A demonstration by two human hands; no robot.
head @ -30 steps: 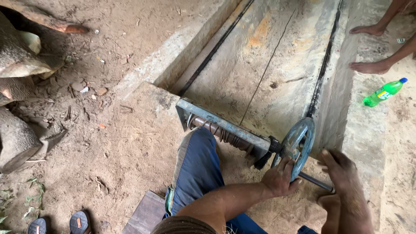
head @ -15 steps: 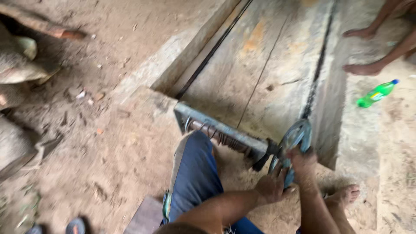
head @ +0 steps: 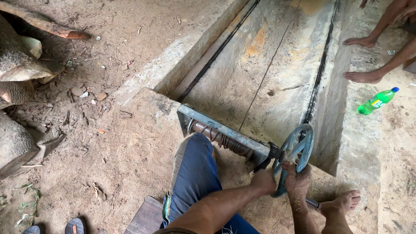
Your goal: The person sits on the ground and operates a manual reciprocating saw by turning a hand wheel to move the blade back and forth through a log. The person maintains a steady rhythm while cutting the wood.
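A blue-grey spoked metal wheel [head: 299, 149] stands on the end of a winch with a brown cable drum [head: 221, 138] under a grey metal bar [head: 216, 125]. My left hand [head: 263, 181] grips the wheel's lower left rim. My right hand [head: 297, 175] is closed on the rim just beside it, lower right. My left knee in blue trousers [head: 193, 173] rests against the drum, and my bare right foot [head: 342, 203] lies on the dirt below the wheel.
A long concrete trough [head: 268, 65] with two dark rails runs away from the winch. A green plastic bottle [head: 376, 102] lies on the right ledge near another person's bare feet [head: 362, 58]. Logs [head: 21, 65] lie at left; sandals [head: 73, 225] at bottom left.
My right hand came from the ground beside the wheel up onto its rim. My left hand stayed at the rim, and the wheel has turned slightly.
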